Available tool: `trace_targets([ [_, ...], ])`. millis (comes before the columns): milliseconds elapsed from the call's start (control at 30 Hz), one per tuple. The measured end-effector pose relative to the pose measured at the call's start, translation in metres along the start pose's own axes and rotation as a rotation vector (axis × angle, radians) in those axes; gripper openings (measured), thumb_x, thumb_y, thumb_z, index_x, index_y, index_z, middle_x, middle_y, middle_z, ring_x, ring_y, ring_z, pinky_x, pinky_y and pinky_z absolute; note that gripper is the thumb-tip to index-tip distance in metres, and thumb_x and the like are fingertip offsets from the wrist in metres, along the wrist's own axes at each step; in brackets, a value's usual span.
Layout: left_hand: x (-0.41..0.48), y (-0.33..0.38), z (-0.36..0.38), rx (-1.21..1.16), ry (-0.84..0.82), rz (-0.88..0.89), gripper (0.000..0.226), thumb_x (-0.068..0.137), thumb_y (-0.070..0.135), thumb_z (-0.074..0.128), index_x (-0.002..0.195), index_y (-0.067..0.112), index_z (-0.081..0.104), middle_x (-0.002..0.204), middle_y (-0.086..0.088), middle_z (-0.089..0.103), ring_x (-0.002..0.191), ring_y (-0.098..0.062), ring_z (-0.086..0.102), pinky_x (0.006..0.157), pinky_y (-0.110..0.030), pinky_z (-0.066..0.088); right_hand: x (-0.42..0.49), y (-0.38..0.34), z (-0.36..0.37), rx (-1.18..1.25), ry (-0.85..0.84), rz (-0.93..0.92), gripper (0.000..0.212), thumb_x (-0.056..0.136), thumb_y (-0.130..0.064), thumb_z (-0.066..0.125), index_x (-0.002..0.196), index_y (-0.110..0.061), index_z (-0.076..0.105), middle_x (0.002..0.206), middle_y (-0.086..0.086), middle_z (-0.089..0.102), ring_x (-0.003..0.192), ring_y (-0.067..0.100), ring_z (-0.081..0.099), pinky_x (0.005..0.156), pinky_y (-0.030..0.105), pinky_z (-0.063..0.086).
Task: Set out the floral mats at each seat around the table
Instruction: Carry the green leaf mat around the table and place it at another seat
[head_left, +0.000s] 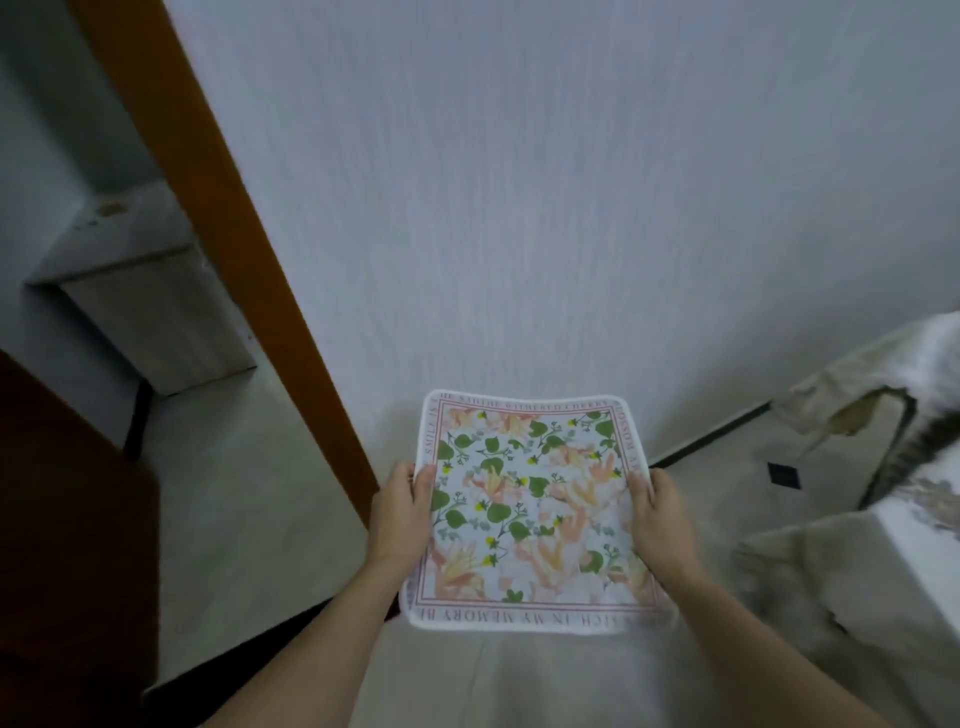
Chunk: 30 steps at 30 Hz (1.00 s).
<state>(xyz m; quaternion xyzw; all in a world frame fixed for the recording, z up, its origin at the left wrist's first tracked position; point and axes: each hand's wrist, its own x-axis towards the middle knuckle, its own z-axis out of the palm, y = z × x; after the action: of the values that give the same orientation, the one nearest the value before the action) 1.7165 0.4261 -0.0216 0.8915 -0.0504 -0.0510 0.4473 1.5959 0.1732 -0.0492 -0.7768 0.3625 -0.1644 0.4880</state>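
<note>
A square floral mat (530, 509) with green leaves, peach flowers, a pink lettered border and a white edge is held flat in the air over the floor, in front of a white wall. My left hand (402, 512) grips its left edge, thumb on top. Its right edge is gripped the same way by my right hand (660, 514). Whether more mats lie underneath the top one cannot be seen. No table is in view.
An orange-brown door frame (223, 208) slants down the left side, with a pale cabinet on dark legs (156, 322) beyond it. A dark wooden door (67, 519) fills the lower left. Worn beige upholstered furniture (852, 452) stands at the right.
</note>
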Motion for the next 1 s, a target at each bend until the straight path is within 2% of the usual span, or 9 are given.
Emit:
trace_targets([
  [167,0.045,0.041,0.052,-0.037,-0.133,0.049,0.031,0.099,0.046,0.043,0.086,0.019,0.052,0.077,-0.005,0.069,0.064,-0.019,0.071,0.058,-0.049,0.059,0.041,0.008,-0.035,0.020,0.123,0.058,0.024,0.102,-0.033,0.040,0.098,-0.014,0.053,0.081,-0.001,0.063,0.068,0.011,0.061,0.052,0.027,0.042],
  [500,0.153,0.133,0.162,-0.003,-0.350,0.234,0.033,0.100,0.046,0.042,0.084,0.018,0.052,0.075,-0.005,0.070,0.061,-0.017,0.070,0.057,-0.046,0.060,0.138,0.021,-0.090,-0.007,0.362,0.147,0.027,0.101,-0.038,0.040,0.092,-0.015,0.053,0.083,-0.001,0.061,0.071,0.011,0.059,0.054,0.026,0.039],
  [567,0.178,0.152,0.190,-0.003,-0.406,0.266,0.033,0.100,0.044,0.041,0.084,0.018,0.052,0.074,-0.005,0.070,0.058,-0.015,0.070,0.054,-0.042,0.060,0.164,0.023,-0.098,-0.003,0.407,0.178,0.028,0.101,-0.039,0.040,0.093,-0.015,0.053,0.084,-0.001,0.061,0.072,0.012,0.059,0.055,0.027,0.041],
  [667,0.213,0.188,0.229,-0.011,-0.497,0.331,0.030,0.101,0.040,0.041,0.084,0.018,0.052,0.073,-0.006,0.068,0.054,-0.011,0.068,0.047,-0.027,0.054,0.198,0.023,-0.114,-0.002,0.495,0.233,0.028,0.101,-0.039,0.040,0.092,-0.016,0.053,0.085,0.000,0.062,0.075,0.016,0.061,0.057,0.031,0.045],
  [867,0.264,0.244,0.303,-0.029,-0.645,0.421,0.036,0.100,0.045,0.040,0.087,0.014,0.054,0.076,-0.008,0.069,0.060,-0.018,0.070,0.053,-0.039,0.059,0.247,0.014,-0.153,-0.095,0.649,0.322,0.026,0.101,-0.038,0.040,0.092,-0.017,0.053,0.083,-0.005,0.060,0.074,0.010,0.057,0.053,0.025,0.037],
  [1000,0.281,0.270,0.344,-0.004,-0.720,0.470,0.037,0.101,0.043,0.039,0.091,0.012,0.055,0.078,-0.008,0.069,0.060,-0.016,0.069,0.048,-0.029,0.053,0.267,0.018,-0.174,-0.177,0.718,0.367,0.019,0.101,-0.037,0.040,0.096,-0.021,0.050,0.081,-0.007,0.057,0.072,0.013,0.055,0.053,0.024,0.035],
])
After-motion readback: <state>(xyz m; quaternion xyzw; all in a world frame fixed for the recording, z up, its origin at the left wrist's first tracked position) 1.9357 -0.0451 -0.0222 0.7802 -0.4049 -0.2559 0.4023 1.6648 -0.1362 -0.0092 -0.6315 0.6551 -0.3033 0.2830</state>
